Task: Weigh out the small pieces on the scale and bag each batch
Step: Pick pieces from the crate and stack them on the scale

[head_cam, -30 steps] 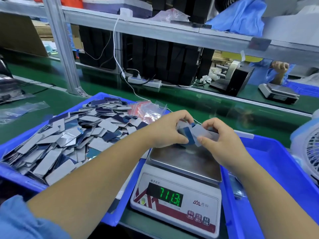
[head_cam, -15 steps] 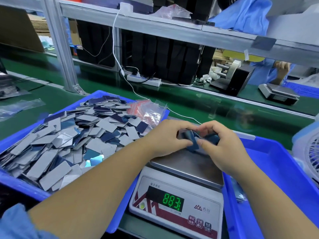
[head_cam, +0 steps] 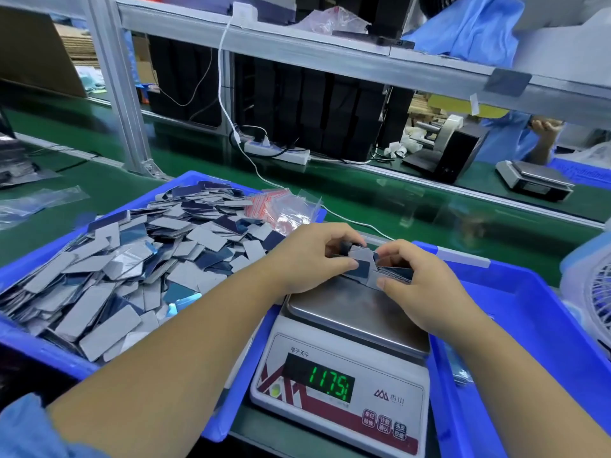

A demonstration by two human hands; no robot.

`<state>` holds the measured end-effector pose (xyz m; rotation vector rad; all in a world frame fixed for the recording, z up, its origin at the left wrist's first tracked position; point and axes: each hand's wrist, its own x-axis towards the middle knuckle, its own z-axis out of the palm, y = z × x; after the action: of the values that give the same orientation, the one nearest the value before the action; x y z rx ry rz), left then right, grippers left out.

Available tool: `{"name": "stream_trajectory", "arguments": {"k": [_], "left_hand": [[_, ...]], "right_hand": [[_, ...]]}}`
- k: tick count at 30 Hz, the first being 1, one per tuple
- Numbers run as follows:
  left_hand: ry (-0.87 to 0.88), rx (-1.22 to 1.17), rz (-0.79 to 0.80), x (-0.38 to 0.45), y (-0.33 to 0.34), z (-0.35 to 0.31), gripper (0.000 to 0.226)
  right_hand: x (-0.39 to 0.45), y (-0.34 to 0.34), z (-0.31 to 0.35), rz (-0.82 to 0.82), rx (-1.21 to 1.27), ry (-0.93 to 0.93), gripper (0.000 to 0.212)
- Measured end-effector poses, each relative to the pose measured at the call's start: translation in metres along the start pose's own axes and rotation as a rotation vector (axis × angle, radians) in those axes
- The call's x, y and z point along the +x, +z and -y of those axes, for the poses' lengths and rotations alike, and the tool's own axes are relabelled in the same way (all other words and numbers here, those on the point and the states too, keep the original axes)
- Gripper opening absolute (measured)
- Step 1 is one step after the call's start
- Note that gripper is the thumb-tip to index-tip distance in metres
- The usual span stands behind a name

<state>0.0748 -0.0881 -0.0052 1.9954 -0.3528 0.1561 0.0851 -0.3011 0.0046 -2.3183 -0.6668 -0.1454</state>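
A white digital scale (head_cam: 340, 385) stands in front of me, its green display reading 117.5. On the far part of its steel pan (head_cam: 350, 312) lies a small batch of grey and dark blue flat pieces (head_cam: 367, 269). My left hand (head_cam: 307, 259) and my right hand (head_cam: 416, 285) both grip this batch from either side, fingers curled round it. A heap of the same flat pieces (head_cam: 132, 269) fills the blue tray (head_cam: 43, 352) on the left. Clear bags with red print (head_cam: 284, 206) lie at that tray's far corner.
A second blue tray (head_cam: 535, 325) sits right of the scale. A white fan (head_cam: 595, 292) stands at the far right. Behind runs a green conveyor belt (head_cam: 396, 200) with a power strip (head_cam: 277, 152), another scale (head_cam: 535, 178) and a person in blue.
The display rose from 71.3 through 88.3 to 117.5. Both hands stayed on the batch and lowered it from above the pan onto the pan's far part.
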Motion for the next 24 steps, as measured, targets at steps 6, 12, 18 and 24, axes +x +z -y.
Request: {"name": "stream_trajectory", "arguments": {"k": [6,12,18,24], "left_hand": [[0.020,0.068,0.005,0.000,0.005,-0.001,0.030],[0.023,0.103,0.010,0.000,0.004,-0.002,0.028],[-0.021,0.058,-0.021,0.003,0.003,-0.003,0.013],[-0.053,-0.038,-0.004,0.004,0.002,0.000,0.008]], "right_hand": [[0.000,-0.001,-0.002,0.001,0.021,-0.007,0.044],[0.000,-0.004,-0.003,0.031,-0.002,-0.018,0.042],[-0.001,-0.013,-0.005,0.062,0.027,-0.009,0.039],[0.002,-0.020,-0.008,0.065,0.051,-0.008,0.035]]}}
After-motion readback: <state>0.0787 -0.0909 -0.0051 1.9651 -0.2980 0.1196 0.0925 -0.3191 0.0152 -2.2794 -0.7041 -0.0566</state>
